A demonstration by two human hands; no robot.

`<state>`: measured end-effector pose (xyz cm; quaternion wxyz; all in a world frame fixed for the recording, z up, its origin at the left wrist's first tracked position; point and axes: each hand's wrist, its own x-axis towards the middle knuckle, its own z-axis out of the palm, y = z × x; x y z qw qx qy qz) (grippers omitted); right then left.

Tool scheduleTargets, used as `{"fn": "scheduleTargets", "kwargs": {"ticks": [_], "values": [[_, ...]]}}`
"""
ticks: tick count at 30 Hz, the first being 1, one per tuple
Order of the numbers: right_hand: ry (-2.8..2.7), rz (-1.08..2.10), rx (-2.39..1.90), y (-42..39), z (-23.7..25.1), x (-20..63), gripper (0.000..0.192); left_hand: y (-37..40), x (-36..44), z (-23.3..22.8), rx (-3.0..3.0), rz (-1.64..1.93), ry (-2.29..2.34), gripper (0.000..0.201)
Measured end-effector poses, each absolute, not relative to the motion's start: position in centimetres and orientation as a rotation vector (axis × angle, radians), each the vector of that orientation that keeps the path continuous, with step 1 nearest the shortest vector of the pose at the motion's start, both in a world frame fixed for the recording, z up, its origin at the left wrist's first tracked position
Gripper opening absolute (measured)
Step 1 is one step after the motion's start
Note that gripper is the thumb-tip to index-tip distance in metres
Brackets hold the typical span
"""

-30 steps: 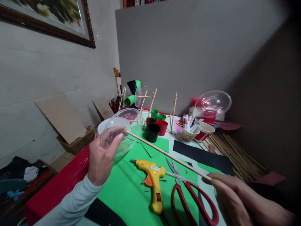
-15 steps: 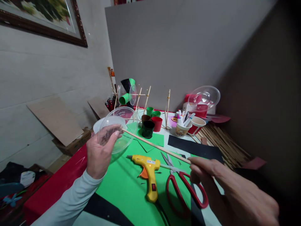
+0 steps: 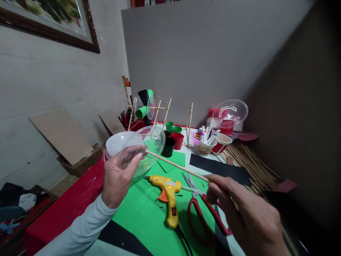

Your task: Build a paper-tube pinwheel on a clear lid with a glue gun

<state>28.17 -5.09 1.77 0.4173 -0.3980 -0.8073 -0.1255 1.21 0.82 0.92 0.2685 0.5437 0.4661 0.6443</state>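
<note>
My left hand (image 3: pixel 117 179) pinches the clear bowl (image 3: pixel 142 149); my right hand (image 3: pixel 239 209) grips the stick (image 3: pixel 177 166). Push hard and the thin plastic may crack or the stick skid.

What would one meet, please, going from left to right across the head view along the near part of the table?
Left hand holding the clear bowl → yellow glue gun → red scissors → right hand holding the wooden stick.

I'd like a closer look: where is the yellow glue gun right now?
The yellow glue gun lies on the green sheet, low in the middle of the head view, just left of the red-handled scissors.
</note>
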Motion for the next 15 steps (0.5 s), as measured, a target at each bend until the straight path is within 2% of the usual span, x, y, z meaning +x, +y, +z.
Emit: {"fn": "scheduleTargets", "kwargs": {"ticks": [8,13,15], "values": [[-2.025,-0.506,-0.903,-5.0,1.7,28.4,0.020,0.7,1.7,1.5,1.525,1.703,1.220,0.014],[-2.065,-0.544,-0.852,-5.1,1.6,28.7,0.027,1.1,1.5,1.2,1.645,1.853,1.301,0.020],[-1.984,-0.517,-0.884,-5.3,1.5,29.1,0.029,1.9,0.7,1.2,1.513,1.932,1.325,0.021]]}}
